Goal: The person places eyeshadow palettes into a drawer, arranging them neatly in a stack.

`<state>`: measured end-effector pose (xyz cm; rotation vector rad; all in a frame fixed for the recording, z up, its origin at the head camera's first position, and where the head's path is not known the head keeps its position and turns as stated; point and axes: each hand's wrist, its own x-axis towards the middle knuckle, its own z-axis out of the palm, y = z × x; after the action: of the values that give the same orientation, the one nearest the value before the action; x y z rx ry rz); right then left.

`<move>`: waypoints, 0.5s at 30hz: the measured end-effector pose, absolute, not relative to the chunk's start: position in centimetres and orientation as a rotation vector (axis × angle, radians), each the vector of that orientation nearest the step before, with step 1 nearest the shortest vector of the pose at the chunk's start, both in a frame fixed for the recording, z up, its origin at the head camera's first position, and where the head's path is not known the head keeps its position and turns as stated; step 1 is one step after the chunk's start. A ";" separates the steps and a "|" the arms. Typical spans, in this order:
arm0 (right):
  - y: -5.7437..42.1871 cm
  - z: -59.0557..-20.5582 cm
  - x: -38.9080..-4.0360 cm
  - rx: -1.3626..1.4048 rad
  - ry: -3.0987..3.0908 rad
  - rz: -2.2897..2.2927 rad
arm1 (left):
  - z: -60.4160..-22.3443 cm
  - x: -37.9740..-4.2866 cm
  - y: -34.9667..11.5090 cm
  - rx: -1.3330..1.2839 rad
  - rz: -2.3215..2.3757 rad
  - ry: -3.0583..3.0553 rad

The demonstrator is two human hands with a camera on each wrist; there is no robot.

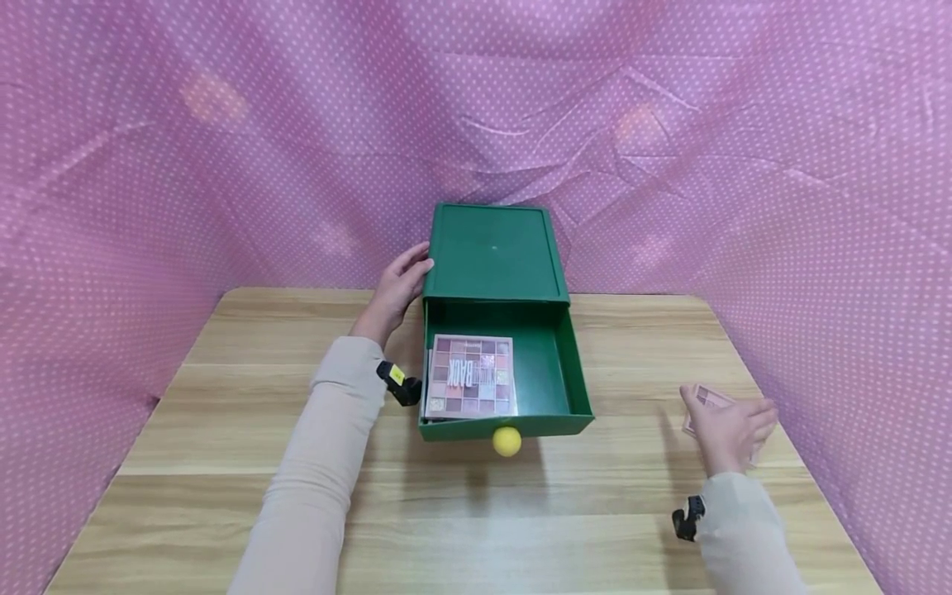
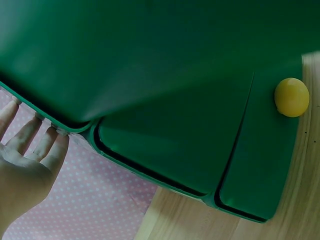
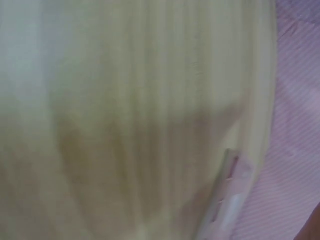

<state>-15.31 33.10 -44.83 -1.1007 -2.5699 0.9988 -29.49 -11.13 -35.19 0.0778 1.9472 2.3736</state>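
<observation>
A green drawer box (image 1: 494, 252) stands at the back of the table, its drawer (image 1: 546, 364) pulled out toward me. An eyeshadow palette (image 1: 476, 376) with a grid of pink and purple shades lies in the drawer's left part. My left hand (image 1: 396, 293) rests its fingertips on the box's left side; the left wrist view shows the fingers (image 2: 42, 142) extended against the green edge. At the far right my right hand (image 1: 732, 430) holds a second pink palette (image 1: 706, 399), thumb and fingers on opposite sides. That palette (image 3: 227, 200) is only partly visible in the right wrist view.
A yellow ball-shaped knob (image 1: 507, 441) sticks out from the drawer front. The wooden table (image 1: 550, 512) extends around the box, and pink dotted cloth (image 1: 335, 149) hangs behind and along both sides. A dark strap with a camera sits on each wrist.
</observation>
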 end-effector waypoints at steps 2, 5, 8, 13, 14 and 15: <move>33.4 -45.3 -15.1 -1.146 -2.591 0.986 | -35.2 -29.4 -11.1 0.073 2.374 1.945; 33.8 -45.9 -14.7 -1.189 -2.633 0.959 | -35.2 -29.3 -11.1 0.068 2.373 1.946; 33.9 -46.0 -14.2 -1.208 -2.685 0.978 | -35.2 -29.3 -11.1 0.067 2.376 1.945; 34.0 -46.1 -13.5 -1.254 -2.749 1.014 | -35.2 -29.2 -11.0 0.070 2.373 1.945; 34.7 -47.0 -13.7 -1.271 -2.758 1.014 | -35.2 -29.1 -11.0 0.072 2.371 1.948; 35.9 -48.7 -14.1 -1.295 -2.764 0.995 | -35.2 -29.1 -10.9 0.076 2.373 1.941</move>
<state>-14.11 35.85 -48.66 -1.2949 -2.7640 0.9948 -29.12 -10.93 -35.19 0.0755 1.9411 2.3733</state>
